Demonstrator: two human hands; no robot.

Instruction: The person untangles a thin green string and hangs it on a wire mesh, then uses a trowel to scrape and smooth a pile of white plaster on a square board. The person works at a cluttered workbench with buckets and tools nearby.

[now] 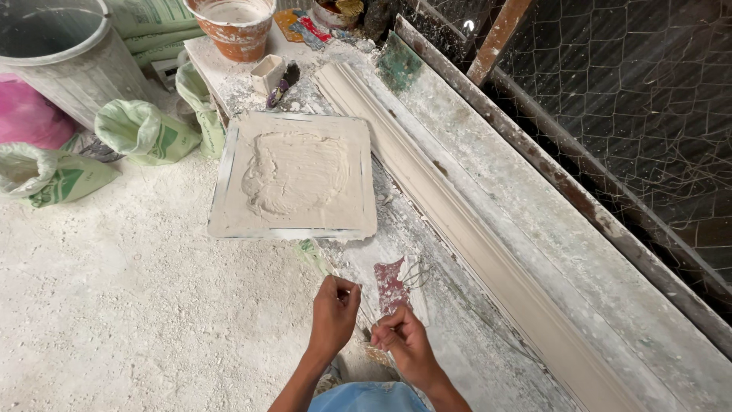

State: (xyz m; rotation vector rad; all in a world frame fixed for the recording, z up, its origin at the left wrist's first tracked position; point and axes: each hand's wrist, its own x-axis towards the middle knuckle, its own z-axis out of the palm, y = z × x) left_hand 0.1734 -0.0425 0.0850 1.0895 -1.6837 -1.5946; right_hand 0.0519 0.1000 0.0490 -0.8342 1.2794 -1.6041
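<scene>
Left hand (333, 311) pinching one end of a thin pale wire strand (366, 311); right hand (404, 343) pinching the other end, close beside. Best kept taut, twisted evenly. Ahead left of both grips: square plaster-filled mould tray (293, 177) on dusty white surface (473, 320). Right: long plaster cornice moulding (457, 221), wire mesh wall (633, 99).

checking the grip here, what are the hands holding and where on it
Both hands pinch a thin strand, seemingly wire or fibre: the left hand at its upper end, the right hand lower down. It is too fine to identify for sure.
</scene>
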